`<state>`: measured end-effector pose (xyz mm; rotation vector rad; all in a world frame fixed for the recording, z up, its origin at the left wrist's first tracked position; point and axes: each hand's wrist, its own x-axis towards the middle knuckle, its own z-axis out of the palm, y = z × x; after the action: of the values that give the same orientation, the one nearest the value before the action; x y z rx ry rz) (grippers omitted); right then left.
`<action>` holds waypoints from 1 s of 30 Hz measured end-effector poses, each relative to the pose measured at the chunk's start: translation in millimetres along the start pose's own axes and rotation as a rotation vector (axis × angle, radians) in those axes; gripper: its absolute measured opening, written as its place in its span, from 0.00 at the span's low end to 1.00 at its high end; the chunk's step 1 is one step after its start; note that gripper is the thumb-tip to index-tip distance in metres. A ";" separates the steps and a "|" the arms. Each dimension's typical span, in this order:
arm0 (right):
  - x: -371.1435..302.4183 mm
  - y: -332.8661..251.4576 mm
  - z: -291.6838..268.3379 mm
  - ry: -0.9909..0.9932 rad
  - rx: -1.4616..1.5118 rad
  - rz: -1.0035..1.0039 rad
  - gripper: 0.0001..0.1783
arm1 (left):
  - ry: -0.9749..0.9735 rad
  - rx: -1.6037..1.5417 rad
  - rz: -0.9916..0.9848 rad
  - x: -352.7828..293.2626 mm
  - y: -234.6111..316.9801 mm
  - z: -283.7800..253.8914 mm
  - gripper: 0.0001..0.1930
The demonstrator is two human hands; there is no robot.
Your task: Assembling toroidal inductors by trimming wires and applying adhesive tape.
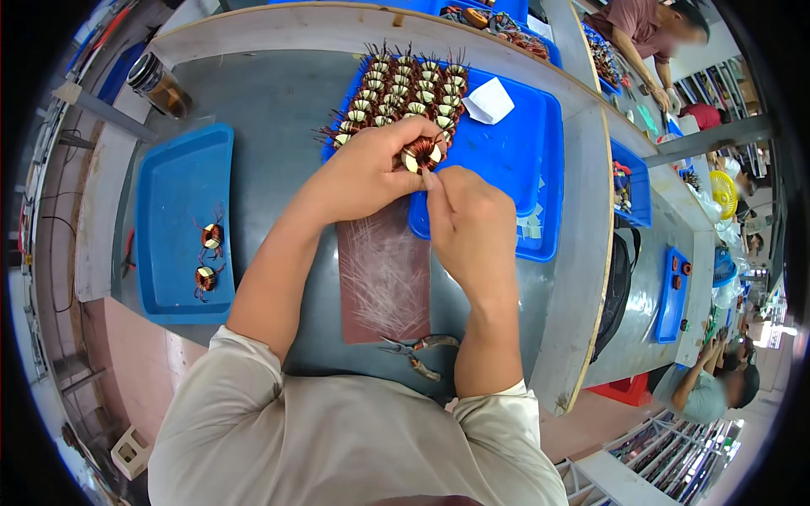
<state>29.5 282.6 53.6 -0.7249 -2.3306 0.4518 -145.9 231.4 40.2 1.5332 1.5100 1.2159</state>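
Observation:
A copper-wound toroidal coil (423,154) with cream-coloured pieces on it is gripped by my left hand (361,171), thumb and fingers curled around its left side and top. My right hand (474,221) pinches at the coil's lower edge; whether its fingertips hold a wire end there cannot be made out. Just beyond my hands, rows of similar coils (390,91) with upright wire ends fill the left part of a blue tray (553,152). Below my hands lies a scratched brown mat (384,278), and near its lower end rest pliers (419,352) with their jaws toward the left.
At left, a lighter blue tray (181,169) holds two coils (208,253). A dark-lidded jar (159,85) stands behind it. White paper (488,101) lies on the blue tray. A wooden partition (582,261) borders the right side; other people work beyond it.

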 end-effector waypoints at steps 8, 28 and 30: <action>-0.6 42.0 13.3 -0.199 0.742 0.369 0.20 | 0.111 0.067 -0.008 1.1 -1.7 8.8 0.20; -1.4 31.6 -2.5 -0.390 1.431 0.468 0.29 | 0.005 -0.480 0.011 -5.0 8.6 -5.6 0.24; -4.6 32.9 -7.0 -0.350 1.386 0.435 0.26 | -0.017 -0.546 -0.106 -6.2 18.5 -2.2 0.23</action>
<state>49.6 306.7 40.5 -0.4031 -1.4813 2.1783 -140.5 222.9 57.0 1.0834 1.1049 1.4006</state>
